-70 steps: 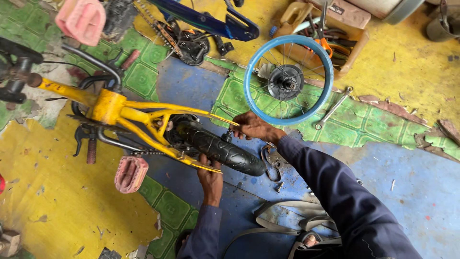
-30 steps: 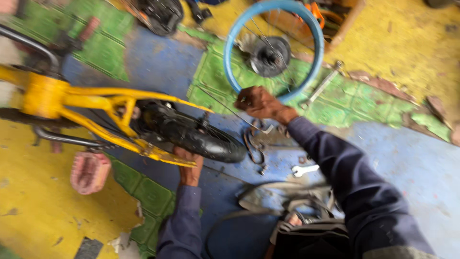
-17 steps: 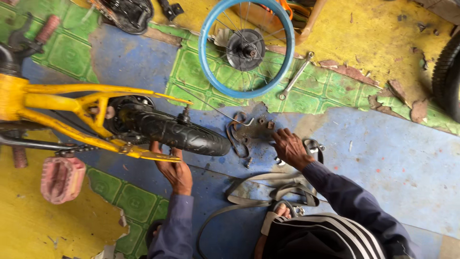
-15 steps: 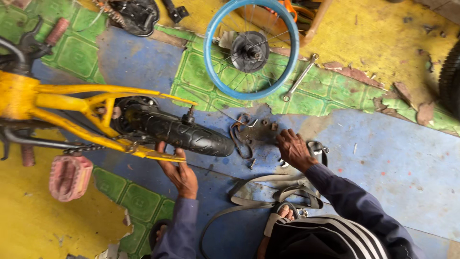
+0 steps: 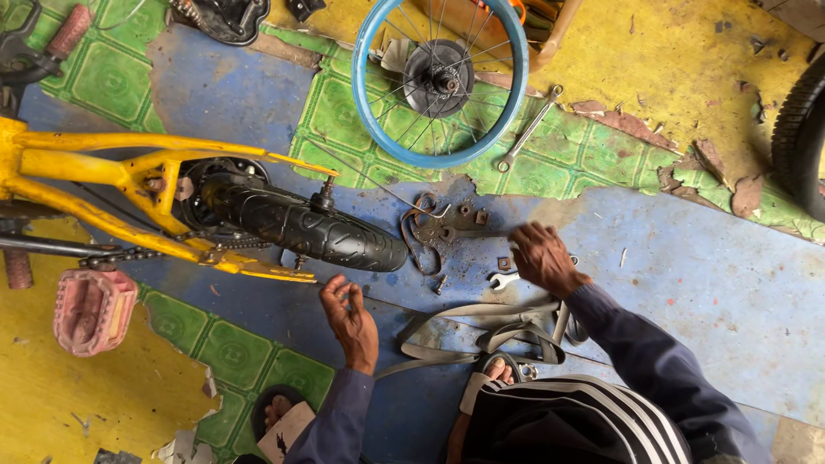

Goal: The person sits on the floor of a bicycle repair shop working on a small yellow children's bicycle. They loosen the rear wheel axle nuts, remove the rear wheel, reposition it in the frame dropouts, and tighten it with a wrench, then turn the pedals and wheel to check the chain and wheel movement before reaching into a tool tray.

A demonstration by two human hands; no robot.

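Now the left hand (image 5: 351,316), fingers loosely curled and empty, nears the black tyre (image 5: 314,230) lying lengthwise left-to-right, while the right hand (image 5: 543,258) spreads open over small parts.

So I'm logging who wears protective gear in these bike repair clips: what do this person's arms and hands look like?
No gloves: the left hand and right hand are bare and look smudged with grime. Both arms are covered to the wrist by long dark navy sleeves of plain cloth. No watch, rings or other markings show.
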